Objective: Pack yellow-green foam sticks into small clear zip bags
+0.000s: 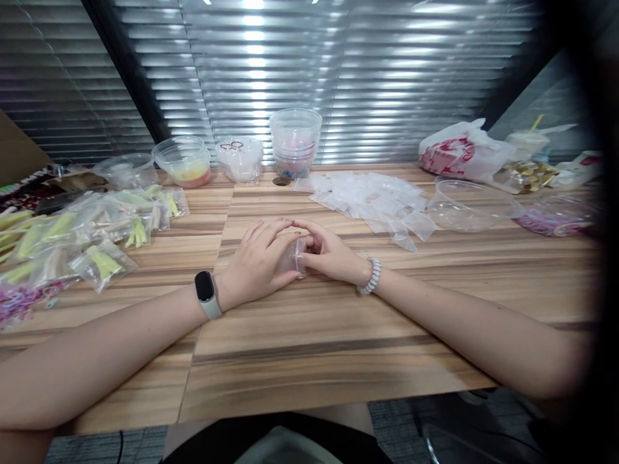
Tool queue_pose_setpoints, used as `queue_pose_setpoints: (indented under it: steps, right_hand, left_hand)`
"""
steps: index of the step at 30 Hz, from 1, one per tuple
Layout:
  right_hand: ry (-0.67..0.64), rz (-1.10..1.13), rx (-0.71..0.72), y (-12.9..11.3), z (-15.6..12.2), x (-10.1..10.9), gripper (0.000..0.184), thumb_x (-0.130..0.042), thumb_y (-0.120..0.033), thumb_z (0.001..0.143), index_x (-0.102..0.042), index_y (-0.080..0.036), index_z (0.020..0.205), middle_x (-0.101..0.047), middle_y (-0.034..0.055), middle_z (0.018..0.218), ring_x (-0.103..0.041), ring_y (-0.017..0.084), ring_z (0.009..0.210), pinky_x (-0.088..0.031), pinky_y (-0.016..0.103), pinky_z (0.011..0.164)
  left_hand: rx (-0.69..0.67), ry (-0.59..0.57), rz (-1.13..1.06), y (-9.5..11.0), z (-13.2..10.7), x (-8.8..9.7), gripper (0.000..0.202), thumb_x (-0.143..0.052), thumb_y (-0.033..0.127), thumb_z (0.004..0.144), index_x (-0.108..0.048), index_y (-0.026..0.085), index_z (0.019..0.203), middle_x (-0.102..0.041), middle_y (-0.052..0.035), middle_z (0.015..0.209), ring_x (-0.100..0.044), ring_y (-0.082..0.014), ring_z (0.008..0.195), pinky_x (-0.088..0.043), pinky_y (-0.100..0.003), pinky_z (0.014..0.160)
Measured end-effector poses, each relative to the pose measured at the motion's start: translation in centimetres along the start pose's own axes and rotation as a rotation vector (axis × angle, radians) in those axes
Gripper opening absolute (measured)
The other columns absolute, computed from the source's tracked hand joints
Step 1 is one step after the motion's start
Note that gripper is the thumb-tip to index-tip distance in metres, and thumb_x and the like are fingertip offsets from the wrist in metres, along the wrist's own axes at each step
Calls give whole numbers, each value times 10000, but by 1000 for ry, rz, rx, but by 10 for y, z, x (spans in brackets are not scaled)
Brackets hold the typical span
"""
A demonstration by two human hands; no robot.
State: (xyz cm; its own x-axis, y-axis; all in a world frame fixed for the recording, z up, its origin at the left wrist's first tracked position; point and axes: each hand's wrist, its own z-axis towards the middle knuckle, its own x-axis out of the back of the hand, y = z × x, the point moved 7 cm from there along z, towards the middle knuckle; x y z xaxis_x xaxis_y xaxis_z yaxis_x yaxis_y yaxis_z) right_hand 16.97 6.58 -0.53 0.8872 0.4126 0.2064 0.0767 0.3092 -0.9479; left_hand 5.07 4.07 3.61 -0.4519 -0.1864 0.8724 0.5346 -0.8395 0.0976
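Left hand and right hand curl around a small clear plastic packet, with open wood-grain tabletop to the near edge; flat clear bags lie ahead, filled zip bags left

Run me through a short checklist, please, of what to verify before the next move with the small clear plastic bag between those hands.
1. Grip: ok. The left hand and right hand both hold the small clear plastic bag.
2. Bag's contents: cannot tell, as the fingers partly cover it.
3. Bag's seal: cannot tell, as it is too small to see.
4. Spare bags: ok. The pile of clear plastic bags lies ahead of the right hand.
5. Wrists: ok. The smartwatch and beaded bracelet sit apart from the bag.
6. Filled bags of green items: ok, off to the left, not touching the hands.
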Motion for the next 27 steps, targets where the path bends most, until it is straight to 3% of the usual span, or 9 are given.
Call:
queue_pose_setpoints:
  steps: [14,27]
  right_hand:
    - [-33,54,-33,0,-1,-2,744,-604,-122,772,-288,-151,1445,-555,-39,691,-539,86,586,-432,193,534]
    - [-37,155,-67,1,-1,0,761,-664,-212,782,-289,-128,1438,-573,-28,702,-536,91,623,-439,214,592]
  left_hand:
    - [12,-17,-10,-1,-1,-2,559,-650,433,817,-501,176,1292,-396,-145,1420,-364,-296,1320,-301,-508,1101]
    - [12,5,-53,1,0,2,573,-612,408,826,-449,139,1306,-422,-160,1372,-388,-283,1291,-339,-454,1084]
